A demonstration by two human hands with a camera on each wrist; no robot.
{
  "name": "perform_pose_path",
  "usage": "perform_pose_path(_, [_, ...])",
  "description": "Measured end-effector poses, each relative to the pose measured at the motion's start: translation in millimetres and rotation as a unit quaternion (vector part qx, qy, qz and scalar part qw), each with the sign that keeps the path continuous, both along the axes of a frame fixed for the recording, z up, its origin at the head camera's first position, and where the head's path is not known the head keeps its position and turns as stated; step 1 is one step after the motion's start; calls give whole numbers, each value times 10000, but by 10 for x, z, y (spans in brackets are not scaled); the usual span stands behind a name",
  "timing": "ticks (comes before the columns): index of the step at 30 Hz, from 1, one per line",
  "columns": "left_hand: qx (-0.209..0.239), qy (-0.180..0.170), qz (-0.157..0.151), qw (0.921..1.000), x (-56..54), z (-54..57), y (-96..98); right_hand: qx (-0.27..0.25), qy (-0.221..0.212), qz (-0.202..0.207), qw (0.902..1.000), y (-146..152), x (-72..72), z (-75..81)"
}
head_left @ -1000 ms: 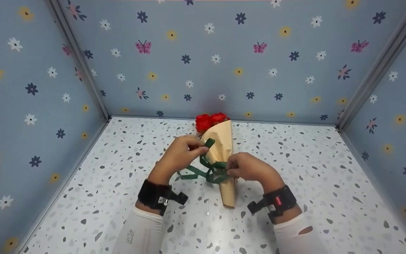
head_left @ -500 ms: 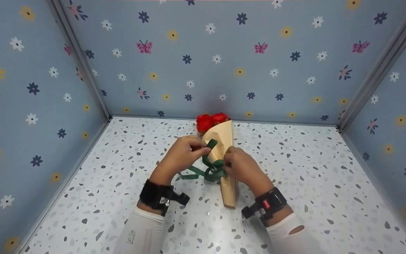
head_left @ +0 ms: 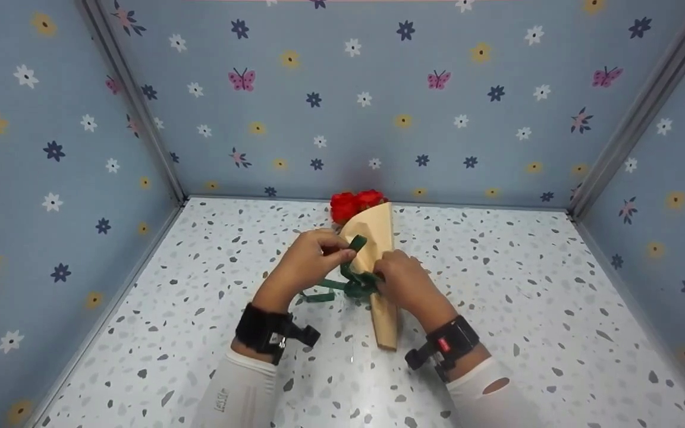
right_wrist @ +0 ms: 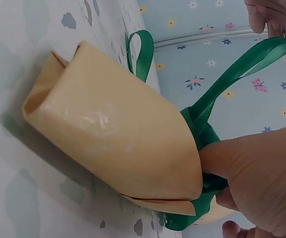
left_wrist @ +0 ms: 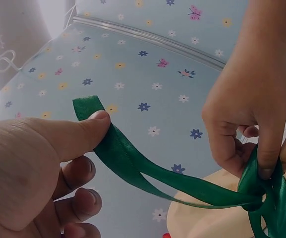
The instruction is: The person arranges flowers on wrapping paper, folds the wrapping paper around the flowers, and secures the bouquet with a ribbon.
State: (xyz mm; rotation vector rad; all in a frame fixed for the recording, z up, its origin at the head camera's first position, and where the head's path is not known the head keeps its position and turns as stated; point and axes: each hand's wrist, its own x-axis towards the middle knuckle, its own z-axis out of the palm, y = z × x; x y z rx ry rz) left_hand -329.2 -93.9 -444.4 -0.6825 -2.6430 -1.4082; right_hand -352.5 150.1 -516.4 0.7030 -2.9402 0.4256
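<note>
A bouquet of red flowers (head_left: pixel 343 208) in tan wrapping paper (head_left: pixel 385 326) lies on the table, blooms toward the back wall. Green ribbon (left_wrist: pixel 128 161) goes round its narrow part, with loops gathered at the front. Between thumb and finger, my left hand (head_left: pixel 305 261) pinches one ribbon end, raised and drawn out to the left. My right hand (head_left: pixel 408 284) has its fingers at the gathered loops, and in the left wrist view its thumb and fingers pinch the ribbon there. The paper's folded lower end (right_wrist: pixel 58 84) faces the right wrist camera. My right fingertips are partly hidden.
The speckled white table (head_left: pixel 527 333) meets a patterned blue wall (head_left: pixel 372 89) just behind the flowers. Side panels stand at left and right. Another loose stretch of ribbon (head_left: pixel 319 297) lies on the table left of the paper.
My right hand has shifted left and in over the ribbon loops, which now look drawn in smaller. My left hand stays almost in place, still pinching the ribbon end.
</note>
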Motion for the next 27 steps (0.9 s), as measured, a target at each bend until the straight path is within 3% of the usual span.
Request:
perform_pose_path(9, [29,-90,4,10000,2,0,9,-221,-39,-45,9997,27,-4,-11])
perform_pose_path(18, [-9,-61,5,10000,4,-14,25,-709,626,182,9953,75,-48,-108])
perform_pose_path(27, [18,-41,-51,10000,-10,-28,35,-1154,-14,-71,9933,91,-81,-141])
